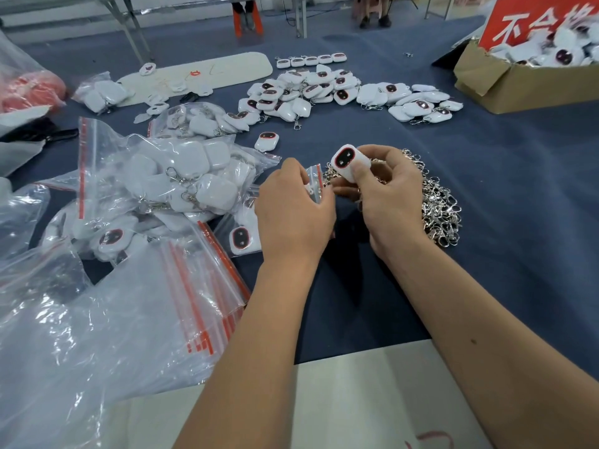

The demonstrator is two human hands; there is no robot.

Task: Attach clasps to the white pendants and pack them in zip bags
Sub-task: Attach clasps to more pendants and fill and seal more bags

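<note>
A dark blue cloth covers the tabletop (505,196) you work at, with bare floor and table legs beyond its far edge. Your right hand (387,202) holds a white pendant (348,162) raised above the cloth, thumb pressed on its front and fingers curled behind, its dark oval face with a red rim turned up toward you. Your left hand (293,205) sits just beside it, fingers curled around a small white piece at the edge of a small zip bag (314,181); what exactly it pinches is too hidden to tell. Under and to the right of your right hand lies a heap of silver clasps (437,205). To the left, filled zip bags (181,176) of pendants with clasps pile up, and nearer you a stack of empty zip bags (201,286) with red seal strips lies flat. One loose pendant (266,140) rests face up beyond your left hand. Farther back a loose pile of pendants (324,92) spreads across the cloth, with a short row of five (311,60) lined up behind it. At the far right stands a cardboard box (505,89) of more pendants, with a red sign (531,21) behind it.
</note>
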